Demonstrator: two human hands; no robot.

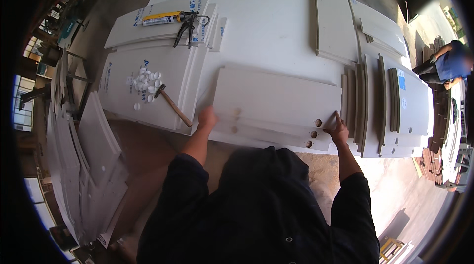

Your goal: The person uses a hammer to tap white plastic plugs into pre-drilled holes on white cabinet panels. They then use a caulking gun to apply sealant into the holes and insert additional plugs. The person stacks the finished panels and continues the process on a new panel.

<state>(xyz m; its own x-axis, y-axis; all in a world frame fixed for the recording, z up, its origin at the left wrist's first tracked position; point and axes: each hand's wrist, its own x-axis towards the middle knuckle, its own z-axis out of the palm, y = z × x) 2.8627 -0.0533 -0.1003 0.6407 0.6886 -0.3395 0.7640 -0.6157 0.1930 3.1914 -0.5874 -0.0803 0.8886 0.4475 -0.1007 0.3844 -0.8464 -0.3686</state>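
Observation:
A long white panel (276, 90) lies on top of others in front of me, with round holes near its two ends. At its right end my right hand (338, 130) grips the edge, thumb and fingers closed beside a hole. My left hand (207, 119) is closed at the left end, slightly blurred, its fingers partly hidden. Lower white panels (266, 134) stick out toward me under the top one, also with holes. Left of my left hand a hammer (175, 107) with a wooden handle rests beside a pile of white round caps (145, 80).
A caulking gun (180, 19) lies on stacked boards (128, 29) at the far left. More panels (412, 98) are stacked on the right of the white table (266, 22). Panels (74, 165) lean at the lower left. A person in blue (447, 61) is at the far right.

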